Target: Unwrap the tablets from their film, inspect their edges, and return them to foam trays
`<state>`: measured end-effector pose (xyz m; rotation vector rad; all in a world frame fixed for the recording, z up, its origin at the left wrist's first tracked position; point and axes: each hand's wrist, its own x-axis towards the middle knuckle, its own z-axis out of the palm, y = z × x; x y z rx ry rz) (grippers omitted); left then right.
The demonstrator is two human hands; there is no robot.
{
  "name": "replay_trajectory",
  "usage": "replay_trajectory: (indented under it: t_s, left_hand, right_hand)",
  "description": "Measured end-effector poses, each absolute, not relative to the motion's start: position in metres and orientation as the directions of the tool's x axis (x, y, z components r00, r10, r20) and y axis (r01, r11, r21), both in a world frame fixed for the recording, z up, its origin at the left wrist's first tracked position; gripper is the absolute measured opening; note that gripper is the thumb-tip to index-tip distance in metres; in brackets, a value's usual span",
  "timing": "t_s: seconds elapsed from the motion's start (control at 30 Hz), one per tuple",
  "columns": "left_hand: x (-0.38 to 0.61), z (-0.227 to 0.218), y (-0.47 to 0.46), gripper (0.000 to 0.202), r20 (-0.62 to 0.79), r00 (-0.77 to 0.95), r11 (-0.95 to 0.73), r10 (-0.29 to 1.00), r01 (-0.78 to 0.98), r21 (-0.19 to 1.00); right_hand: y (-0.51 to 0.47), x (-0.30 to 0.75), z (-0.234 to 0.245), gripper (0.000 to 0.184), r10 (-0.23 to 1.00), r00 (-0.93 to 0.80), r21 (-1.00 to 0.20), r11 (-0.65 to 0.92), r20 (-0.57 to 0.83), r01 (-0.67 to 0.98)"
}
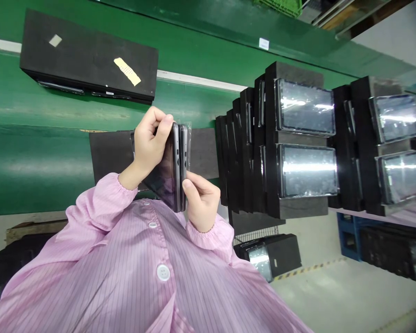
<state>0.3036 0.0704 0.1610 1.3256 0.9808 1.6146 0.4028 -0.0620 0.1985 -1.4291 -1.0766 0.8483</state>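
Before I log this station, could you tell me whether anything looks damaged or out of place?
The black foam tray on the green surface carries a yellow tape strip and a small grey patch, as if mended. The left hand and right hand grip the tablets normally.

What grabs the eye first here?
At centre, the left hand and right hand clasp slim dark grey tablets edge-on, above a pink striped smock. At right stand black foam trays of film-wrapped screens; upper left, a black foam tray with yellow tape lies on the green belt.
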Motion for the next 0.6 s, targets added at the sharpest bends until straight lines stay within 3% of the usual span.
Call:
replay_trajectory:
  t_s: [0.3,0.6]
  left_hand:
    - [0.2993,0.1595,0.0715,0.040,0.341,-0.137,-0.360,0.930,-0.147,0.921]
    - [0.2987,0.1586,0.0728,0.042,0.307,-0.156,-0.330,0.939,-0.147,0.933]
  right_hand:
    - [-0.0646,0.4017,0.1976,0.026,0.960,0.229,-0.956,0.097,0.163,0.276]
    - [-0.0608,0.4021,0.1982,0.028,0.964,0.243,-0.958,0.040,0.112,0.283]
